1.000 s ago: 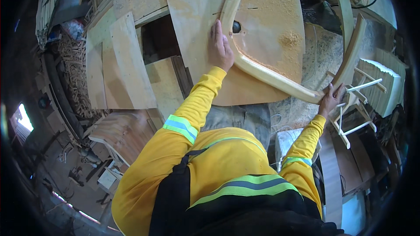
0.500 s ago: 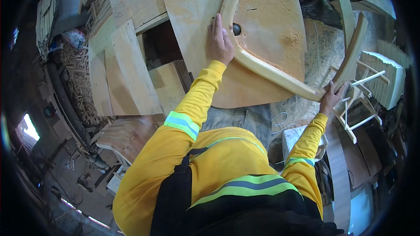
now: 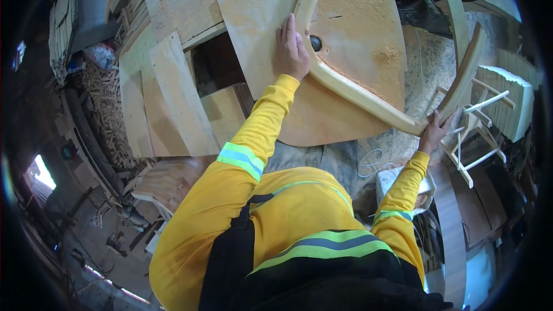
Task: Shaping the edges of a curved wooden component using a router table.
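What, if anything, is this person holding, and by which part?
A curved wooden frame: the right hand grips it at its right-hand corner, while the left hand lies against its outer side at the left bend.

The left hand rests with fingers extended against a bent wooden frame at its upper bend, while the right hand grips its other corner, past the edge of the tabletop. Inside the bend sits a dark round piece; shavings lie scattered nearby. Right of the right hand shows a pale thin-barred rack
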Available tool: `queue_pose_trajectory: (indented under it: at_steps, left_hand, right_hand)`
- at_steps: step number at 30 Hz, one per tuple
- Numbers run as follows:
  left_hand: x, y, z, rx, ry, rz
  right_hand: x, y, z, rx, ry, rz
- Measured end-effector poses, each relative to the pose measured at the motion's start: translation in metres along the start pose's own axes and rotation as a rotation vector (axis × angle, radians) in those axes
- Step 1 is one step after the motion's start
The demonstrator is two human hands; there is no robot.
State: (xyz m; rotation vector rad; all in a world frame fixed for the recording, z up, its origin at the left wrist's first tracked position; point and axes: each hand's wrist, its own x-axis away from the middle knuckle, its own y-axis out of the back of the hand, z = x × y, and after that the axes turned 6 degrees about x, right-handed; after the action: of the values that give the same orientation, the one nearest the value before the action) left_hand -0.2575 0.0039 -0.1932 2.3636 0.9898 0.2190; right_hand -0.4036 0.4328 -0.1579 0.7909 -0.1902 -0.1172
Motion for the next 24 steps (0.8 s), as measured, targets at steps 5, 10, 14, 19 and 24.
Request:
queue_pose_trajectory:
  at_steps: [5, 10, 14, 19, 24]
  left_hand:
    - [-0.007, 0.002, 0.002, -0.004, 0.001, 0.022]
    - [-0.017, 0.004, 0.006, 0.008, -0.038, 0.018]
    - [-0.024, 0.003, 0.009, 0.023, -0.057, 0.021]
    - [-0.031, 0.003, 0.014, 0.019, -0.075, 0.025]
    - [-0.034, 0.003, 0.014, 0.024, -0.086, 0.03]
  right_hand:
    - [0.009, -0.005, 0.007, 0.019, 0.002, -0.046]
    - [0.023, -0.012, 0.023, -0.097, -0.108, -0.07]
    - [0.027, -0.014, 0.019, -0.14, -0.141, -0.086]
    - [0.029, -0.019, 0.017, -0.17, -0.121, -0.112]
    - [0.033, -0.02, 0.025, -0.192, -0.141, -0.118]
